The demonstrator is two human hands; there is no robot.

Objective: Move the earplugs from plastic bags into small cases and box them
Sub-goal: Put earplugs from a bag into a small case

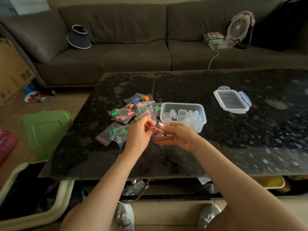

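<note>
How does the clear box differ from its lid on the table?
The box is deep and holds small clear cases; the lid is shallow and holds nothing. The box sits beside the bag pile; the lid lies apart, to the right. The lid has bluish latch flaps; the box shows none. Both are clear plastic, rounded rectangles.

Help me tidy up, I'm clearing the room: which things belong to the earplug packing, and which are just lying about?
Job: bags of earplugs, box of small cases, box lid, pink-earplug bag held by left hand and right hand.
Lying about: sun visor, fan, green lid, cardboard carton.
</note>
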